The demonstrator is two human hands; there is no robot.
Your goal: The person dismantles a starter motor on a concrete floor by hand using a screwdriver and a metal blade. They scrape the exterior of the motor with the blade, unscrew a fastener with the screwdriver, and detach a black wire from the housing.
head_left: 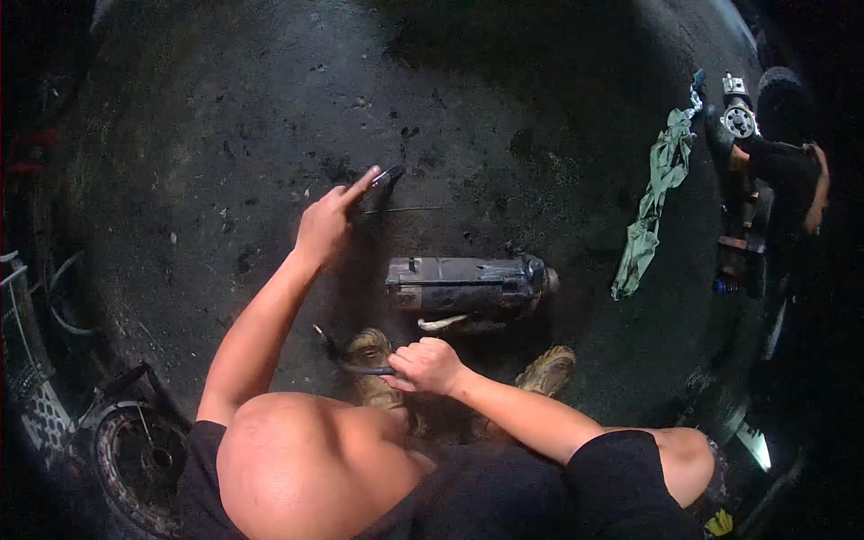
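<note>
My left hand [326,225] is over the floor at centre left, fingers closed and the index finger stretched along a slim dark tool [389,177] with a shiny part. Its exact kind does not show. My right hand [427,364] is closed around a black cable [364,370] above my shoes. The cable's free end bends up to the left and has a pale tip. Between and beyond my hands, a dark, grimy, motor-like cylinder [463,286] lies on its side. A whitish strip [443,322] shows along its near edge. Neither hand touches the cylinder.
A thin rod [414,210] lies beyond the cylinder. To the right stretches a crumpled green cloth [655,198]. Another person [792,175] is at the far right, near a round metal part [738,121]. A spoked wheel [139,459] and a metal frame [45,414] are at lower left.
</note>
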